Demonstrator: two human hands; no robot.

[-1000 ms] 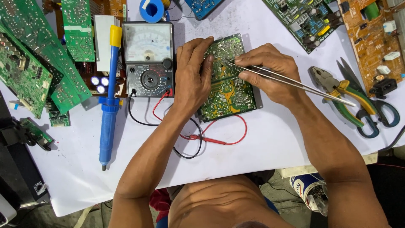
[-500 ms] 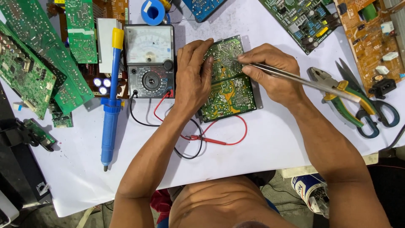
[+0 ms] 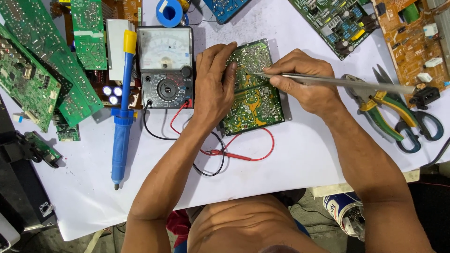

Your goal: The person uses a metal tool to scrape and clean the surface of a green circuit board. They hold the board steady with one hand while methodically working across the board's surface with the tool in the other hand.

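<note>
On the white table sheet (image 3: 290,154), bare room lies along the near edge, between the forearms and to the left under the blue suction pump (image 3: 123,117); the far edge and both sides are crowded. 1 green circuit board (image 3: 253,93) sits at the middle, tilted a little, with 1 meter (image 3: 165,65) just beside it on the left. 2 leads, 1 red (image 3: 234,155) and 1 black (image 3: 206,171), loop from the meter toward the near edge. At least 4 other green boards pile at the left, 1 orange board (image 3: 412,37) lies at the far right, and 1 pair of pliers (image 3: 375,110) and 1 pair of scissors (image 3: 412,117) rest by the right edge. The left hand (image 3: 213,89) lies flat on the board's left side, fingers (image 3: 224,61) together and stretched. The right hand (image 3: 304,82) pinches 1 pair of tweezers (image 3: 337,82) between thumb and fingertips, the tip touching the board's upper middle.
</note>
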